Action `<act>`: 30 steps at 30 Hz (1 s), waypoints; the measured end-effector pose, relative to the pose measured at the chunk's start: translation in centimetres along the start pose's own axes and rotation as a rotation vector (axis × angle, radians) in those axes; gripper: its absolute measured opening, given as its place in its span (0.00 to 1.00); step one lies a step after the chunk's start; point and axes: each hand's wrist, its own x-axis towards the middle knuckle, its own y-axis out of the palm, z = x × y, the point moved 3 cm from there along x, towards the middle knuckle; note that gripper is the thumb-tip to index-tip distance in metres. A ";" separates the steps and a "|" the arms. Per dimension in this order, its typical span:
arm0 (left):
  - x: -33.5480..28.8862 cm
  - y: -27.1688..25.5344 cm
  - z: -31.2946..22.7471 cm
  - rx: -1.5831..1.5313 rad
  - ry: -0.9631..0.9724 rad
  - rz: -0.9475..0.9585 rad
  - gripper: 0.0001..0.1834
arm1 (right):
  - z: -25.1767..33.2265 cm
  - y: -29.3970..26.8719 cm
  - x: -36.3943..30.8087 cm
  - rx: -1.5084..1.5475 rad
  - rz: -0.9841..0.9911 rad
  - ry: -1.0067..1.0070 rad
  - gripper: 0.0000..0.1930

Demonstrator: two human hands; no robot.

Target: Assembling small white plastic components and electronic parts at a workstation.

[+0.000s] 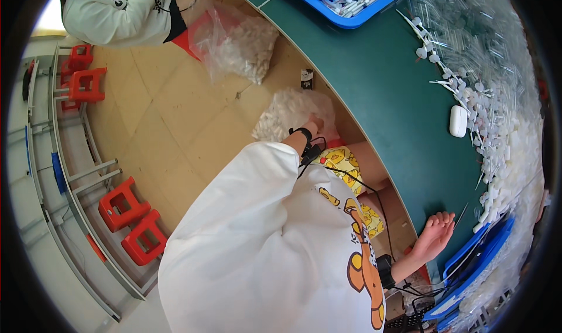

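Tiled floor (170, 107) on the left; green surface (374, 69) curving along the right, bearing a long heap of clear tubes and white plastic parts (497, 93). Blue tray (346, 22) at its far end. Below the surface's edge, translucent bag (284, 113) of white pieces; left hand (317, 123) at it, fingers mostly hidden, grip cannot be told. Right hand (436, 237) over the surface, fingers loosely curled. White rounded case (458, 121) near heap. Thin pointed tool (462, 214) at right fingertips; whether held, unclear.
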 end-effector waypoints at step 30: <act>-9.8 -3.9 5.9 -0.417 -0.644 -0.249 0.45 | 0.1 0.0 -0.6 0.116 0.033 -0.023 0.05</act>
